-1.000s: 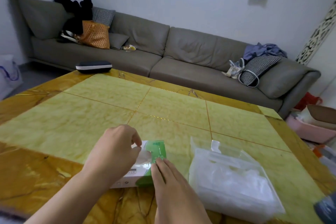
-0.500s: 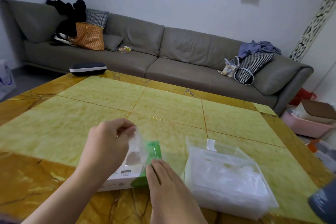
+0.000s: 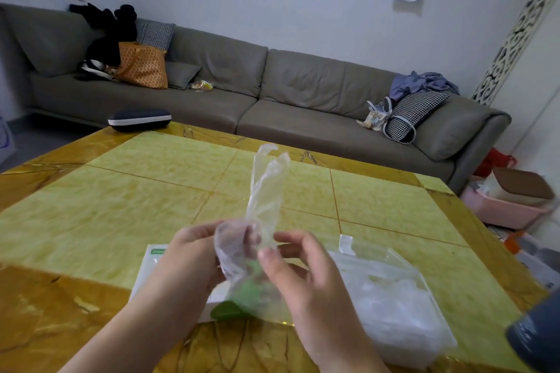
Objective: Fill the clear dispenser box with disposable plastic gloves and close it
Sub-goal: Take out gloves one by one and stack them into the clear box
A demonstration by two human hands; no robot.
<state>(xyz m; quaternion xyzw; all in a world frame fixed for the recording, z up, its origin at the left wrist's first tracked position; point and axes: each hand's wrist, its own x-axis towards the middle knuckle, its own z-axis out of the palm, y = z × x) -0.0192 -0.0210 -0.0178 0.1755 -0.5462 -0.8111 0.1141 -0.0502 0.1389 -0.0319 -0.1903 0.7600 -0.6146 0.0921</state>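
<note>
A: Obs. 1, hands. Left hand [image 3: 194, 263] and right hand [image 3: 306, 275] are both raised above the near edge of the table [image 3: 91, 215], close together, with one thin clear plastic glove [image 3: 257, 221] between them.

B: Grip?

A: Left fingers curl round the crumpled lower part of the glove. Right thumb and forefinger pinch the film just beside them. The glove's upper part stands up loosely above both hands, twisted, with two finger-like tips at the top (the rest of its shape is lost in the creases).

B: Source box?

A: White and green carton [image 3: 157, 269], lying flat on the table under the left hand, partly hidden by it and by the glove.

B: Dispenser?

A: Clear dispenser box [image 3: 391, 306] sits on the table just to the right of the right hand, lid up at the far side, a heap of crumpled clear gloves inside. Neither hand touches it.

B: Other items?

A: Dark oval case [image 3: 139, 119] at the far left corner of the table; grey sofa [image 3: 272, 94] behind
</note>
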